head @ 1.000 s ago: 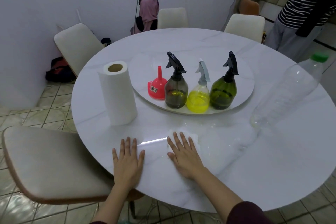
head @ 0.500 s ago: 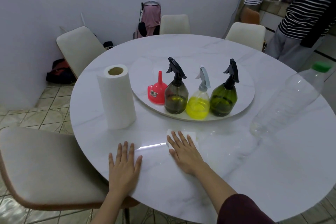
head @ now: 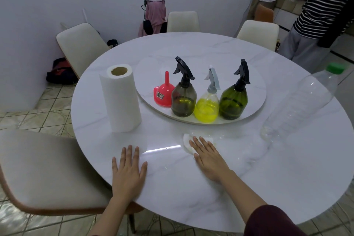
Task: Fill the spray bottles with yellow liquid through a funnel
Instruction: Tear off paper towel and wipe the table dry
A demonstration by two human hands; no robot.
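Note:
Three spray bottles stand in a row on the round turntable (head: 254,105): a smoky brown one (head: 183,99), a clear one (head: 207,110) holding yellow liquid, and a dark green one (head: 233,101). A red funnel (head: 164,93) sits upside down to their left. A large clear plastic bottle (head: 298,105) with a green cap stands at the right and looks empty. My left hand (head: 128,172) lies flat on the table near its front edge. My right hand (head: 207,156) presses flat on a white paper towel piece (head: 186,142).
A paper towel roll (head: 120,98) stands upright left of the turntable. Cream chairs ring the white marble table (head: 249,178), one close at my left (head: 44,168). Two people in striped shirts (head: 318,15) stand at the back right. Bags lie on the floor by the wall.
My view has pulled back and risen a little. Both hands stay flat on the table, and my right hand has slid slightly on the paper towel piece.

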